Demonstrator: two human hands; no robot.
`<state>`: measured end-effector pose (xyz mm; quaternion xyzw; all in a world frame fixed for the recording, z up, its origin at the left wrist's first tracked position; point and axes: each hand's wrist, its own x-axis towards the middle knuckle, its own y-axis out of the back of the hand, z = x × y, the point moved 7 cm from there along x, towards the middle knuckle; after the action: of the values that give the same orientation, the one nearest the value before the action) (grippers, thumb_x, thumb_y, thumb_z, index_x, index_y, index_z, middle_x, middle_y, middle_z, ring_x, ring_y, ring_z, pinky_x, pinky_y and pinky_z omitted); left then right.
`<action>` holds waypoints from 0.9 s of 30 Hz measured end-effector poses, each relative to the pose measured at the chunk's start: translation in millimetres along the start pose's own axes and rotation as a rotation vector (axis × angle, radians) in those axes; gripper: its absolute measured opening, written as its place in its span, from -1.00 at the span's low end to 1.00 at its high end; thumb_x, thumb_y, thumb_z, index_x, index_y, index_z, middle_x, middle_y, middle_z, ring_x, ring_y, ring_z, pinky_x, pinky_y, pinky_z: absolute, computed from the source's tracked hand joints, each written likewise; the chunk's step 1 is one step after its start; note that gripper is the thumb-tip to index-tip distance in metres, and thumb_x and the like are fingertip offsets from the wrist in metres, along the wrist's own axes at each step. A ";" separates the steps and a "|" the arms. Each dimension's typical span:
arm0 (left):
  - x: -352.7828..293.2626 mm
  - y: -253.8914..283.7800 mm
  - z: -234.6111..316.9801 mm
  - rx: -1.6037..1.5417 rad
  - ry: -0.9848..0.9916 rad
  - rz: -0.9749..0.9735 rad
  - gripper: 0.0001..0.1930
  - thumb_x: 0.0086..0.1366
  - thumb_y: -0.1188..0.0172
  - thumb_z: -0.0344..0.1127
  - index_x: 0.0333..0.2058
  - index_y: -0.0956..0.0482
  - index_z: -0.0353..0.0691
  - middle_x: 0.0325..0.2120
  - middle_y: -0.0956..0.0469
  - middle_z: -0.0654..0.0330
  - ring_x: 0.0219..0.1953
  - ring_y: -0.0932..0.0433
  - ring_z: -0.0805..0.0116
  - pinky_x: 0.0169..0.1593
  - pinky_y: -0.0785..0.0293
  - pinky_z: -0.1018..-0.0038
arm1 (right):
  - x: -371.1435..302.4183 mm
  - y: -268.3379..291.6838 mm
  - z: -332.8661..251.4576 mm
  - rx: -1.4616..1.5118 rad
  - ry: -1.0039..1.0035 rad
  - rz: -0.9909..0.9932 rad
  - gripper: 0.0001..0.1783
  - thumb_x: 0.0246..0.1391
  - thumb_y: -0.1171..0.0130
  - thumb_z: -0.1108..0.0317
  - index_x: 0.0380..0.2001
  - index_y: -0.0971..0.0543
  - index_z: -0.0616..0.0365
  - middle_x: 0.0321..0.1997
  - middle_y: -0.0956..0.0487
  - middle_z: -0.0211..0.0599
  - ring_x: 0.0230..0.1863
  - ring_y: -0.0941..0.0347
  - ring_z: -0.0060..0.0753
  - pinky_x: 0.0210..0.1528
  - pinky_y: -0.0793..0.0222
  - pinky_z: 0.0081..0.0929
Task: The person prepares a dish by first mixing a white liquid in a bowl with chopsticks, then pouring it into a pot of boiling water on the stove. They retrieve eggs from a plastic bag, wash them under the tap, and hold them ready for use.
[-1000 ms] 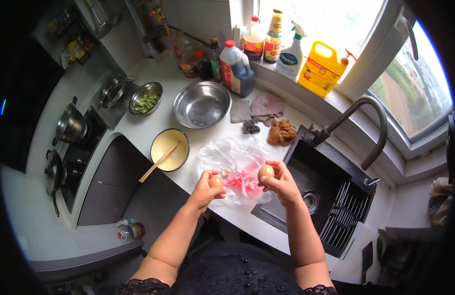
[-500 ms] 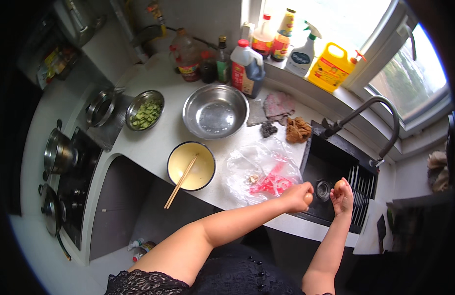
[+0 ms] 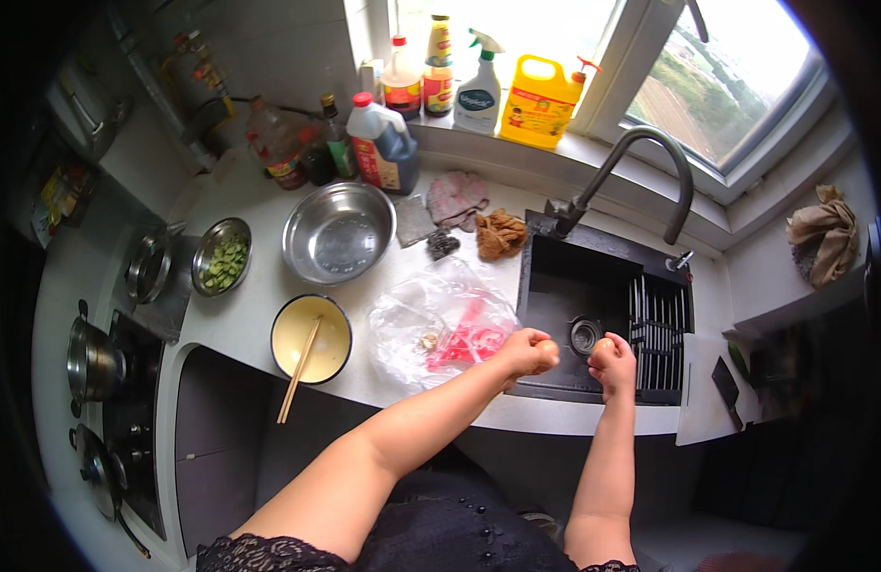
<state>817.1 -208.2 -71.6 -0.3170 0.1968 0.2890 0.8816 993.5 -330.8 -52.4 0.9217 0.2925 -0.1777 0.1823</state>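
Note:
My left hand (image 3: 526, 355) is closed round a brown egg (image 3: 549, 353) at the near edge of the sink (image 3: 545, 305). A second egg (image 3: 604, 347) is pinched in the fingers of my right hand (image 3: 616, 368), just to the right. A small gap separates the two eggs, both above the front of the black sink. Left of my left hand lies a crumpled clear plastic bag (image 3: 402, 329) with red print. Farther left stands a cream bowl (image 3: 290, 334) with chopsticks (image 3: 300, 367) resting across its rim.
A steel basin (image 3: 340, 234) and a bowl of chopped green vegetable (image 3: 224, 262) stand on the counter's left. Cloths (image 3: 500, 234) lie behind the bag. A curved faucet (image 3: 683, 181) arches over the sink, beside a rack (image 3: 650, 329). A knife (image 3: 726, 386) lies on a white board at right.
The view has swung right, so the counter things sit farther left. My hands have come closer together, each with its egg.

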 end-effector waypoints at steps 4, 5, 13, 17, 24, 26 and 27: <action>-9.4 -8.9 27.7 -0.129 0.068 -0.156 -0.85 0.09 -0.29 -0.47 -0.35 -0.52 -0.21 -0.52 -0.48 0.30 -0.47 -0.49 0.47 -0.37 -0.47 0.52 | -10.8 -15.6 -22.2 0.457 -0.083 -0.167 -0.52 0.01 -0.09 0.35 0.07 -0.37 0.06 -0.19 -0.47 -0.24 -0.41 -0.50 -0.37 -0.47 -0.45 -0.57; -13.9 -11.9 42.6 -0.186 0.000 -0.168 -0.86 0.09 -0.29 -0.45 -0.37 -0.51 -0.21 -0.53 -0.47 0.31 -0.47 -0.50 0.47 -0.35 -0.49 0.52 | -18.7 -23.5 -37.5 0.516 -0.041 -0.217 -0.54 0.02 -0.10 0.33 0.05 -0.39 0.06 -0.19 -0.48 -0.21 -0.42 -0.49 -0.38 -0.50 -0.44 -0.58; -85.6 -79.1 171.6 -0.762 -0.227 -1.183 -0.63 0.14 -0.26 -0.37 -0.06 -0.42 -0.15 -0.21 -0.46 0.19 -0.34 -0.52 0.36 -0.47 -0.49 0.54 | -82.1 -16.4 -155.6 1.086 0.504 -0.977 -0.49 0.14 -0.16 0.26 0.10 -0.25 0.14 -0.16 -0.36 -0.13 -0.48 -0.35 -0.49 -0.66 -0.28 -0.72; -3.2 -53.5 99.4 0.106 -0.169 -0.516 -0.70 0.10 -0.26 -0.37 -0.16 -0.49 -0.19 -0.36 -0.53 0.18 -0.33 -0.58 0.36 -0.40 -0.56 0.44 | 13.6 -1.4 -29.7 0.616 0.130 -0.260 -0.55 0.04 -0.23 0.31 -0.01 -0.38 0.11 -0.37 -0.43 -0.29 -0.62 -0.34 -0.53 -0.74 -0.18 -0.68; -13.4 -3.8 76.5 0.956 -0.535 0.075 -0.59 -0.04 -0.41 -0.27 -0.21 -0.50 -0.23 -0.36 -0.55 0.06 -0.35 -0.59 0.24 -0.30 -0.56 0.35 | -32.4 -20.1 -35.3 0.287 0.042 0.098 -0.61 0.09 -0.19 0.22 -0.02 -0.44 0.03 -0.42 -0.49 -0.44 -0.61 -0.39 -0.61 -0.70 -0.24 -0.72; -41.0 8.0 80.5 0.518 -0.326 -0.043 -0.54 -0.01 -0.42 -0.26 -0.15 -0.45 -0.23 -0.39 -0.51 0.14 -0.37 -0.56 0.35 -0.32 -0.55 0.41 | -60.4 -44.9 -49.8 0.586 -0.014 0.000 -0.59 0.12 -0.15 0.14 0.00 -0.42 0.03 -0.34 -0.50 -0.39 -0.54 -0.43 -0.57 -0.64 -0.30 -0.70; -62.5 16.7 75.9 0.187 -0.099 -0.114 -0.51 0.02 -0.42 -0.25 -0.10 -0.41 -0.22 -0.42 -0.47 0.20 -0.38 -0.53 0.42 -0.33 -0.54 0.46 | -70.7 -54.9 -55.4 0.631 -0.007 -0.075 -0.56 0.15 -0.06 0.10 0.04 -0.40 0.05 -0.24 -0.50 -0.32 -0.43 -0.47 -0.47 -0.54 -0.40 -0.66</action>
<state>771.7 -170.6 8.8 -0.2296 0.1605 0.2341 0.9310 918.4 -298.1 13.8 0.9208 0.2560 -0.2695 -0.1182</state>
